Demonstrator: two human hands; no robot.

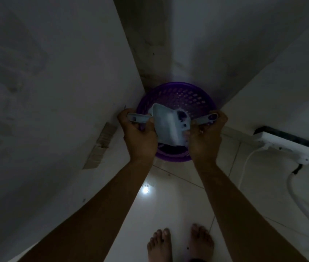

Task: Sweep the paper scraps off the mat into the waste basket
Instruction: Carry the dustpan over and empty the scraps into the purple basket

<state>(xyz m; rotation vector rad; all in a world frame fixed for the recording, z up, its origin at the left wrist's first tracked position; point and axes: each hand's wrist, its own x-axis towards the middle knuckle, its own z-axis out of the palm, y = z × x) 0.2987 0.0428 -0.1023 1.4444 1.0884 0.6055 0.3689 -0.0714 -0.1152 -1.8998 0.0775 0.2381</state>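
Fingers point(124, 121) of the left hand point(140, 137) are curling tightly round the handle of a pale blue plastic dustpan point(168, 127), with the thumb pressing on top of it. The right hand point(204, 138) is clamping its fingers point(221, 119) round the slim pale blue handle of a small hand brush point(207, 118), whose head is lying against the pan's right edge. Both hands are holding these tools directly over a round purple plastic waste basket point(187, 96) with perforated walls, and the pan is tilting above its opening. Small pale and dark paper scraps point(180, 115) are sitting at the pan's upper right corner, just beside the brush head, though blur is making their shape hard to read. The basket is standing on a glossy pale tiled floor point(178, 205), tucked into the corner where two white walls point(55, 82) are meeting. A light is reflecting off the tiles between the forearms. Two bare feet point(159, 244) are showing at the bottom edge. To the right, a white cable point(244, 165) is trailing down from a white fixture point(286, 145) near the wall.
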